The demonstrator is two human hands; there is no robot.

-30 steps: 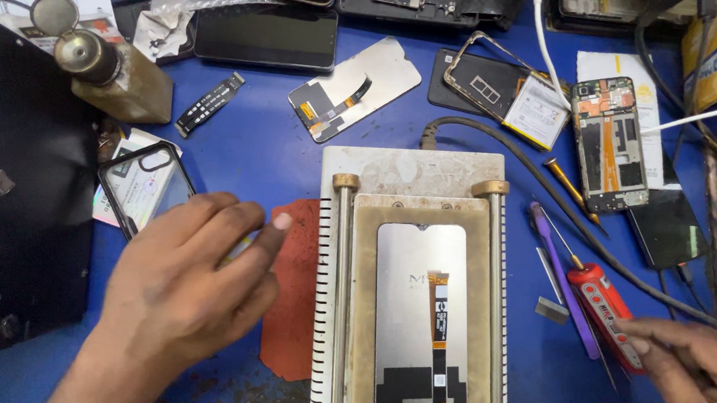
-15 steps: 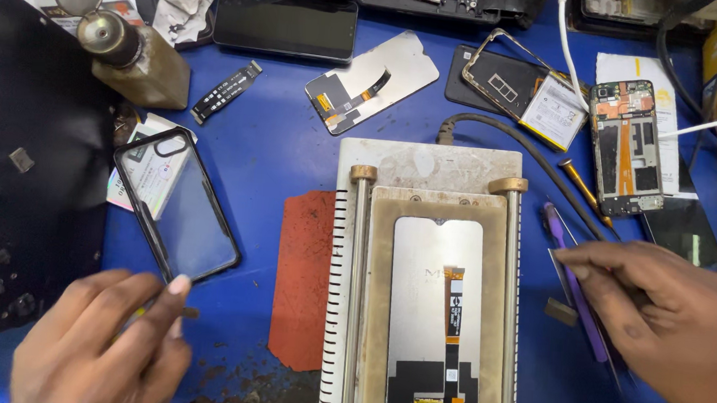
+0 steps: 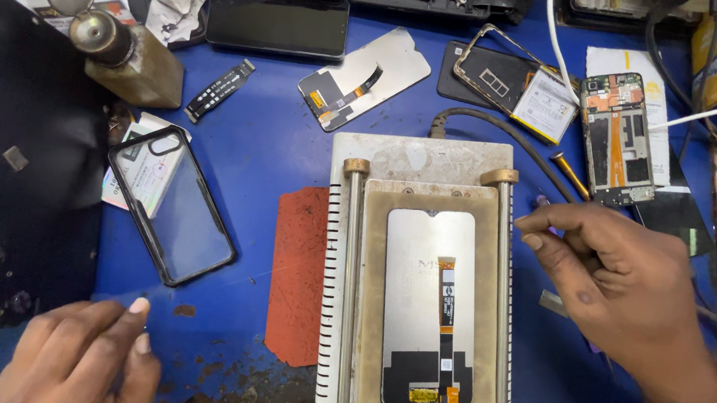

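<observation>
A phone screen panel [image 3: 421, 265] lies back-up, its orange flex cable showing, on a beige separator plate [image 3: 372, 312] at the centre. My left hand [image 3: 78, 359] is at the bottom left on the blue mat, fingertips pinched. My right hand [image 3: 622, 287] hovers just right of the plate, fingers also pinched. A very thin wire [image 3: 201, 281] shows faintly, stretched between the two hands above a red pad [image 3: 299, 273]. A clear phone case with a black rim [image 3: 173, 205] lies left of the pad.
A brown bottle [image 3: 129, 55] stands at the back left beside a black tray [image 3: 25, 161]. Phone parts fill the back: a dark phone [image 3: 278, 23], a display panel [image 3: 363, 76], a frame with battery [image 3: 514, 82], an opened phone [image 3: 620, 136]. A black cable [image 3: 498, 127] curves behind the plate.
My left hand has left the phone case, uncovering it, and drawn back to the bottom left. My right hand rose from the tools at lower right to beside the plate.
</observation>
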